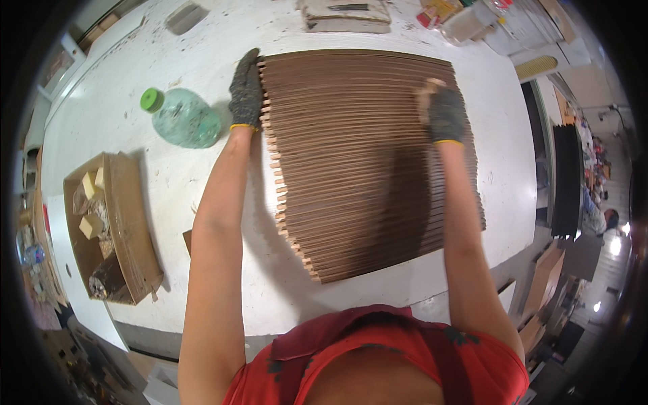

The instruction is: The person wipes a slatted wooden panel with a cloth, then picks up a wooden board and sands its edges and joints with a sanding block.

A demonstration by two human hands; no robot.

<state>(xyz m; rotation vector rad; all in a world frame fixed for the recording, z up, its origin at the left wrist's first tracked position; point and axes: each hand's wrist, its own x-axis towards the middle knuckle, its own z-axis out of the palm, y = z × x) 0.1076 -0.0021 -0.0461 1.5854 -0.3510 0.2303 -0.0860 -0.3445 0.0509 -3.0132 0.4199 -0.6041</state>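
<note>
A broad panel of narrow dark-brown strips, laid side by side with pale tips jutting unevenly along the left edge, lies on the white table. My left hand, in a dark grey knit glove with a yellow cuff, rests against the panel's upper left edge, fingers stretched out along it. Over the panel's upper right part is my right hand, gloved alike and blurred by motion. Its fingers look closed around a tan piece, too smeared for me to name. My forearm's shadow falls across the strips.
A greenish clear bottle with a green cap lies left of my left hand. Nearer stands an open cardboard box holding pale blocks. At the back are a flat block with a dark tool on it, and clear containers.
</note>
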